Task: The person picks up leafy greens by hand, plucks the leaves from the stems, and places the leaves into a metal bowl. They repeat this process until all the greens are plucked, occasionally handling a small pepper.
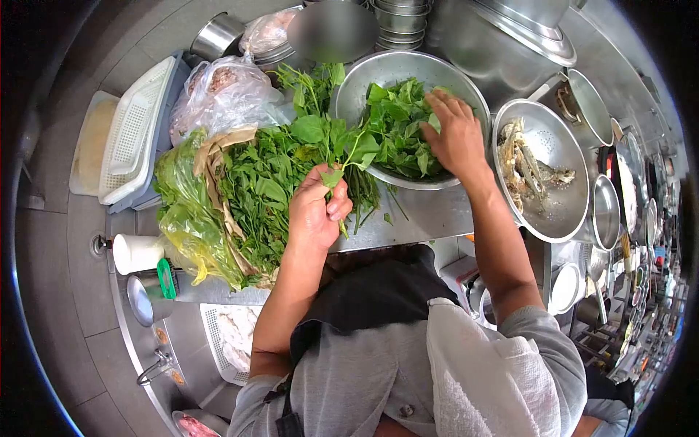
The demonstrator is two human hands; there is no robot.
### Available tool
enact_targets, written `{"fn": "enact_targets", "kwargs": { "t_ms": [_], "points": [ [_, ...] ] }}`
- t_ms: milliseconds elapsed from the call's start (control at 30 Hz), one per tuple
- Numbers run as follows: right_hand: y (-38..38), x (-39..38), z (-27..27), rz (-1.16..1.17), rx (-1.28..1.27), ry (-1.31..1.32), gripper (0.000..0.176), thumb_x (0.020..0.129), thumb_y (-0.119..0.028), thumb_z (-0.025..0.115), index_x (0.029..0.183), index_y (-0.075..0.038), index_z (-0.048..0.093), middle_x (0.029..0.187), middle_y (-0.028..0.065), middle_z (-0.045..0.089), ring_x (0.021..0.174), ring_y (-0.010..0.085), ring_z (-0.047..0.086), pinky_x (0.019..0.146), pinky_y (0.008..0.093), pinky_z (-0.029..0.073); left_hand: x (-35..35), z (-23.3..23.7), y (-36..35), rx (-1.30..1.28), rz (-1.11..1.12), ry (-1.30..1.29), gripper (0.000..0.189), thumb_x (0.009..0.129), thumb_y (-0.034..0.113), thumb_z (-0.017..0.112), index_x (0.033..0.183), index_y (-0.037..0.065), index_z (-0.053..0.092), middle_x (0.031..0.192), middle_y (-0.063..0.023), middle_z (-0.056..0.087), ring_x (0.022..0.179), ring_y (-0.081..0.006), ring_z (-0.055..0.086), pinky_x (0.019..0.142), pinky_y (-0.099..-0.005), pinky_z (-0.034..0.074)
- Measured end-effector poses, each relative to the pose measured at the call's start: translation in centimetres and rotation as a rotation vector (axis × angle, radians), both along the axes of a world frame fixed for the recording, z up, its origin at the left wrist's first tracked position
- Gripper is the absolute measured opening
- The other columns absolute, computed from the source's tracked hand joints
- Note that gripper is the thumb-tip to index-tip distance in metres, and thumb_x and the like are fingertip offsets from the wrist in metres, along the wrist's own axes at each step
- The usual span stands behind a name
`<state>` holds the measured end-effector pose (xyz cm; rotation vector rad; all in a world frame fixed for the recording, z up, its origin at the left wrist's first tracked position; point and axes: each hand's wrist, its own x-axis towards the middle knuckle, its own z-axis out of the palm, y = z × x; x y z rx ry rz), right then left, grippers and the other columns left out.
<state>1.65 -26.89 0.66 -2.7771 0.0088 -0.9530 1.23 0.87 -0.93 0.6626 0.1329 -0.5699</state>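
My left hand (319, 202) is closed around a leafy green stem (354, 151), whose leaves stick up past the fingers. Inside a wide metal bowl (354, 80) at the top centre lies a heap of picked green leaves (399, 127). Over the right side of that heap is my right hand (453, 132), fingers stretched out and touching the leaves. Left of my left hand, a big bunch of leafy greens (262, 178) spills from a yellow-green plastic bag (182, 211) with brown paper (211, 164) around it.
A metal colander (561, 138) with dried-looking brownish pieces (528, 167) stands right of the bowl. Clear plastic bags (222, 95) and white baskets (138, 120) are at the left. Below the counter's left end are a sink tap (154, 365) and a white cup (137, 253).
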Motion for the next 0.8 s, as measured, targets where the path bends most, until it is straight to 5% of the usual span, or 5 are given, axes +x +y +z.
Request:
{"fn": "enact_targets", "kwargs": {
  "t_ms": [133, 300, 433, 600, 800],
  "points": [
    [6.2, -2.8, 2.3, 0.417, 0.548, 0.189, 0.029, 0.09, -0.017, 0.074, 0.115, -0.004, 0.071, 0.112, 0.0158, 0.071, 0.103, 0.0325, 0.066, 0.092, 0.0386, 0.051, -0.1, 0.2, -0.8, -0.002, -0.04, 0.005, 0.01, 0.098, 0.008, 0.056, 0.107, 0.01, 0.059, 0.07, -0.0039, 0.054, 0.048, -0.0084, 0.041, 0.043, -0.0229, 0.031],
    [7.6, -2.2, 1.6, 0.626, 0.611, 0.356, 0.017, 0.089, -0.018, 0.07, 0.1, -0.005, 0.069, 0.097, 0.0148, 0.069, 0.095, 0.0362, 0.065, 0.084, 0.0456, 0.051, 0.1, 0.1, -1.0, -0.049, -0.056, 0.014, 0.01, 0.097, 0.009, 0.058, 0.107, 0.009, 0.061, 0.072, -0.0067, 0.056, 0.048, -0.0092, 0.039, 0.044, -0.0241, 0.031],
    [5.7, -0.8, 0.6, 0.478, -0.027, -0.053, 0.006, 0.081, -0.006, 0.064, 0.086, -0.009, 0.064, 0.086, 0.0105, 0.063, 0.08, 0.0319, 0.063, 0.07, 0.0443, 0.049, 0.1, -0.1, -1.7, 0.01, -0.023, -0.01, 0.011, 0.098, 0.008, 0.058, 0.108, 0.009, 0.06, 0.073, -0.0075, 0.057, 0.049, -0.0094, 0.04, 0.044, -0.0239, 0.031],
    [-0.7, 1.1, 1.2, 0.088, -0.018, -0.102, 0.021, 0.086, -0.015, 0.071, 0.106, -0.01, 0.072, 0.106, 0.0108, 0.069, 0.097, 0.0314, 0.065, 0.085, 0.0442, 0.051, -0.2, 0.3, -0.8, 0.336, 0.05, -0.157, 0.005, 0.1, 0.008, 0.06, 0.105, 0.007, 0.06, 0.076, -0.0023, 0.058, 0.053, -0.0081, 0.046, 0.047, -0.0241, 0.036],
    [5.8, -2.2, 8.1, 0.54, 0.058, -0.105, 0.03, 0.082, -0.02, 0.077, 0.111, -0.012, 0.073, 0.115, 0.0083, 0.067, 0.107, 0.0273, 0.062, 0.093, 0.043, 0.048, -1.1, 0.9, -1.8, 0.892, 0.257, -0.633, 0.008, 0.101, 0.01, 0.062, 0.101, 0.002, 0.062, 0.078, -0.0012, 0.063, 0.061, -0.0089, 0.052, 0.057, -0.0259, 0.045]
  ]
}}
